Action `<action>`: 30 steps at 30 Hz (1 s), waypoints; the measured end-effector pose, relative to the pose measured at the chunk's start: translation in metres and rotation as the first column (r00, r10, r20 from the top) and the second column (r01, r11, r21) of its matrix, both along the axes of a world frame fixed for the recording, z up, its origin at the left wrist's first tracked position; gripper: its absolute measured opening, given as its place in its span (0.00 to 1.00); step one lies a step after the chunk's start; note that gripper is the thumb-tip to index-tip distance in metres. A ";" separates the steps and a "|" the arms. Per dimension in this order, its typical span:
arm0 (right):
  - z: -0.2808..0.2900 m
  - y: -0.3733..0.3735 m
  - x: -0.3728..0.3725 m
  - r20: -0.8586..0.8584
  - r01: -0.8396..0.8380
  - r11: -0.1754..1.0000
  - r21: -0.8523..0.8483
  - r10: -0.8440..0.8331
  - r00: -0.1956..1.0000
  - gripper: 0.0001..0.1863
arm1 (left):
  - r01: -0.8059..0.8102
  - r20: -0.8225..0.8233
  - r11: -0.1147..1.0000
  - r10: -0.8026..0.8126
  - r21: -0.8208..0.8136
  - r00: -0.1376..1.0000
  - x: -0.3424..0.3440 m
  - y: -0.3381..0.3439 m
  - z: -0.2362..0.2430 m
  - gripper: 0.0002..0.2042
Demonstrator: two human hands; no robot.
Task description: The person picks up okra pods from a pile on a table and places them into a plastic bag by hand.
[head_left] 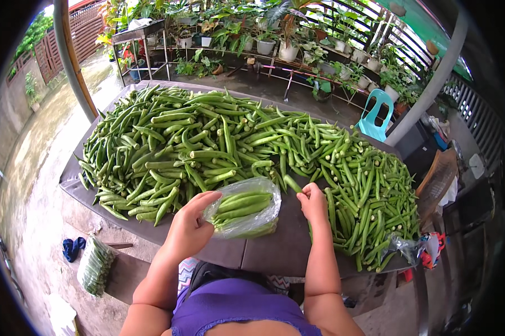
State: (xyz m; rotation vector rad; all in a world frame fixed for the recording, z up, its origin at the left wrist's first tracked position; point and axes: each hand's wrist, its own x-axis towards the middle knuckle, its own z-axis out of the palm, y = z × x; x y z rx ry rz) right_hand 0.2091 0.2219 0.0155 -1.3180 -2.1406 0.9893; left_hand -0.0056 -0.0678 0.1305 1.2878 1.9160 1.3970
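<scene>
Head view: your left hand (190,227) had fingers clamped on the clear bag (275,203), right hand (314,203) pinched one okra pod (291,183), likely light, stiff, bruisable, best held mid-length.

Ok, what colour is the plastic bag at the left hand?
The bag is clear and see-through, with green okra showing inside; best seen in the head view.

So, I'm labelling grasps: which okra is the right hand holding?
The okra pinched alone in the right hand, slanting up-left; others nearby lie heaped on the table or in the left hand's bag.
</scene>
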 end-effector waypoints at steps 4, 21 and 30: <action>0.022 -0.003 -0.043 0.098 -0.026 0.891 0.452 -0.021 0.995 0.09 | -0.017 -0.002 1.000 0.017 0.007 1.000 -0.006 -0.006 0.002 0.32; 0.041 0.067 -0.145 0.276 -0.334 0.696 0.636 0.199 0.940 0.11 | -0.020 0.072 0.999 0.018 0.026 0.997 -0.028 -0.002 -0.006 0.31; 0.132 -0.057 -0.084 -0.799 -0.403 0.914 0.052 0.280 0.531 0.08 | -0.083 -0.343 0.996 0.085 0.019 0.935 -0.030 0.012 -0.006 0.27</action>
